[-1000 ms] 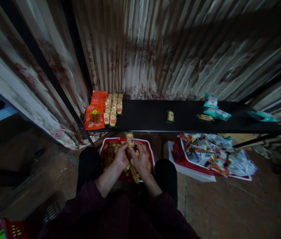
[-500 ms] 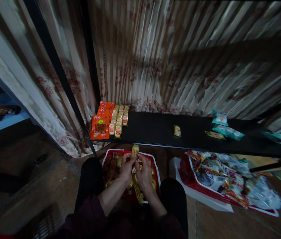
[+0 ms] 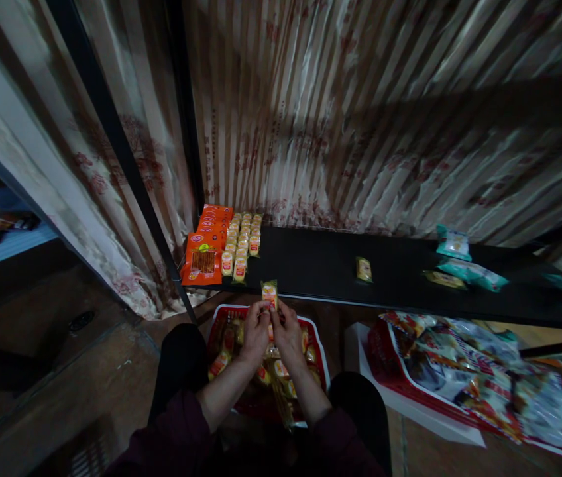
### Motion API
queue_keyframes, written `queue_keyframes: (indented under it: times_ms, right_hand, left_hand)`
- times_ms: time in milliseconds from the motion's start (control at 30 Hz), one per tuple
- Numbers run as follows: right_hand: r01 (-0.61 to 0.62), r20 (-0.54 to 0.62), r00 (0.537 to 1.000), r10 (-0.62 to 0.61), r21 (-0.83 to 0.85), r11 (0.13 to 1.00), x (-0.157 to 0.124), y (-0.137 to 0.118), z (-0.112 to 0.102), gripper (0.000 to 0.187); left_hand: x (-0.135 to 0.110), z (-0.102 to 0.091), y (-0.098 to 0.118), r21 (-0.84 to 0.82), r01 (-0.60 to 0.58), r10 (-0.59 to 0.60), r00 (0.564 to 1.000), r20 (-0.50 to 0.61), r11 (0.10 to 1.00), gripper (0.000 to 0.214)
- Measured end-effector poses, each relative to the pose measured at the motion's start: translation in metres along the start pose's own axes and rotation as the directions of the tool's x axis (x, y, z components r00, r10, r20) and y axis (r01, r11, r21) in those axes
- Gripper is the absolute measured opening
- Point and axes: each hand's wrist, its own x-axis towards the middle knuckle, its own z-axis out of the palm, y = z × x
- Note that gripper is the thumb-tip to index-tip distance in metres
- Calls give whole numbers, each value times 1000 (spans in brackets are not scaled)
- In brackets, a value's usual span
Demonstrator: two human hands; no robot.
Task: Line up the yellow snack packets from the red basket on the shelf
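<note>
"What's nearest on your feed?"

"I have the left hand (image 3: pixel 256 332) and right hand (image 3: pixel 287 336) close together, fingertips of both pinched on a small oblong yellow packet with a red label (image 3: pixel 270 293). It's above a red plastic basket with a white rim (image 3: pixel 322 348), which holds similar packets."

"And past that?"

"I see a flat black shelf (image 3: pixel 311 265): bright orange snack pouches (image 3: pixel 202 262) at the left, rows of small yellow packets (image 3: pixel 241 244) beside them, one lone yellow packet (image 3: pixel 363 269) farther right."

"Farthest?"

"A striped, pleated fabric curtain (image 3: pixel 311 146)."
</note>
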Motion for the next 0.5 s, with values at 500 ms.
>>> queue_keyframes:
  times_ms: [500]
  right_hand:
    - [22, 14, 1000, -24, 85, 996, 73, 21, 44, 43]
  left_hand:
    - [68, 10, -2, 58, -42, 44, 998, -44, 997, 22]
